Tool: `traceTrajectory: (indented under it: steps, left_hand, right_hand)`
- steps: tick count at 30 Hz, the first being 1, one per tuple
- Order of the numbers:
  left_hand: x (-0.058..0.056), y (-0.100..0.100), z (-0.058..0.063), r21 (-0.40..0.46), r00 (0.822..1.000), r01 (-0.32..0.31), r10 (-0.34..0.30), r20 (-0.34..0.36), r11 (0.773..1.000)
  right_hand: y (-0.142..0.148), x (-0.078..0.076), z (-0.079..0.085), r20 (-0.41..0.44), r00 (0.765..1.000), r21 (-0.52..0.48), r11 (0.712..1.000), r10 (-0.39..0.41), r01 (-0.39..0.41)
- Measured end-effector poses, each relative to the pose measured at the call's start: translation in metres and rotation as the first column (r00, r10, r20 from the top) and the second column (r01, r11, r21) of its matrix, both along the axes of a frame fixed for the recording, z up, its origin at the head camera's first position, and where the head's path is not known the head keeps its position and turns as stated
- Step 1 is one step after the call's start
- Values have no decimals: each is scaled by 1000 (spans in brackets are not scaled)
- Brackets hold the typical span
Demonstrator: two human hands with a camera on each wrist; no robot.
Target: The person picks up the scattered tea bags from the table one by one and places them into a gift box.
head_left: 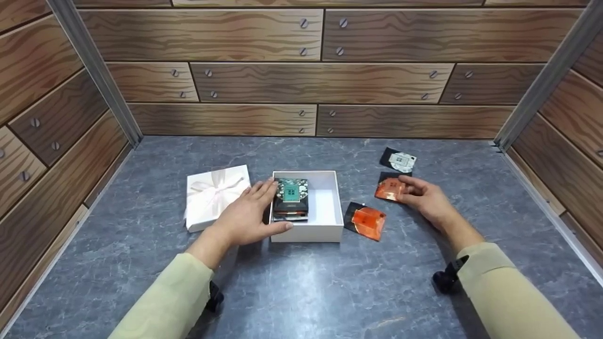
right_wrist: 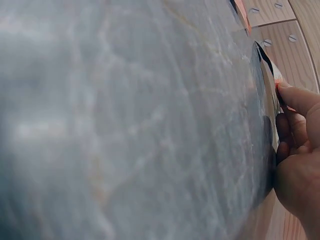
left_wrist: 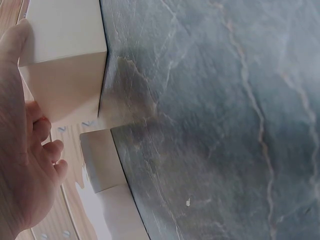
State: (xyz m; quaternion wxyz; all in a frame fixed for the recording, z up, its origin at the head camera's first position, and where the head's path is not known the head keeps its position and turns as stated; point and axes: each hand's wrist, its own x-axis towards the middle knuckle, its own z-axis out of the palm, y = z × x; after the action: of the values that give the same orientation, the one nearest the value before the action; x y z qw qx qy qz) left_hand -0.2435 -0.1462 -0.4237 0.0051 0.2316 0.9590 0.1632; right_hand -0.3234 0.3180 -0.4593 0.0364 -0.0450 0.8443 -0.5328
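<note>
A white open box [head_left: 306,233] stands in the middle, holding a stack of sachets [head_left: 291,195] on its left side, a green-and-black one on top. My left hand [head_left: 247,214] rests against the box's left wall with its fingers extended, the thumb over the front rim. In the left wrist view that hand [left_wrist: 25,165] is at the box corner [left_wrist: 65,75]. To the right, my right hand [head_left: 426,200] pinches the edge of a black-and-orange sachet [head_left: 390,187] between thumb and fingers. The right wrist view shows the thumb on this sachet [right_wrist: 272,67], its near edge raised.
Left of the box lies a white lid [head_left: 200,207] with a pale ribbon bow, partly behind my left hand. Another orange sachet [head_left: 367,221] is flat beside the box's right wall. Farther back lies a black-and-white sachet [head_left: 399,160]. Wood-patterned walls [head_left: 264,82] enclose the grey marbled table [head_left: 301,287].
</note>
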Motion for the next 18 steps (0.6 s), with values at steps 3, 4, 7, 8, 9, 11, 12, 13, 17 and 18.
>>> traceTrajectory:
  steps: [3,4,7,8,9,11,12,13,17,18]
  left_hand:
    - [0,0,-1,-3,1000,2,-2,0,1000]
    - [0,0,-1,-5,1000,4,-4,0,1000]
    - [0,0,-1,-8,1000,6,-6,-1,1000]
    - [0,0,-2,-8,1000,7,-7,-3,1000]
    - [0,0,-2,-8,1000,8,-8,-5,1000]
    - [0,0,-2,-5,1000,11,-11,-9,1000]
    - [0,0,-2,-6,1000,12,-12,-12,1000]
    - [0,0,-2,-8,1000,13,-13,-13,1000]
    - [0,0,0,0,1000,14,-14,-17,1000]
    - [0,0,1,1,1000,13,-13,-16,1000]
  right_hand:
    - [-1,1,-1,-22,999,7,1000,-25,25]
    - [-2,2,-1,-28,999,9,999,-37,37]
    - [-5,5,0,-50,996,38,996,-78,80]
    - [-7,5,0,-58,994,50,994,-93,96]
    - [-8,6,1,-67,992,59,992,-105,109]
    - [-10,8,4,-98,986,84,986,-133,142]
    - [-10,8,5,-113,983,95,983,-145,156]
    - [-10,9,7,-130,979,113,978,-158,173]
    - [-7,11,14,-218,956,174,956,-196,236]
    - [-6,12,17,-231,952,192,949,-202,248]
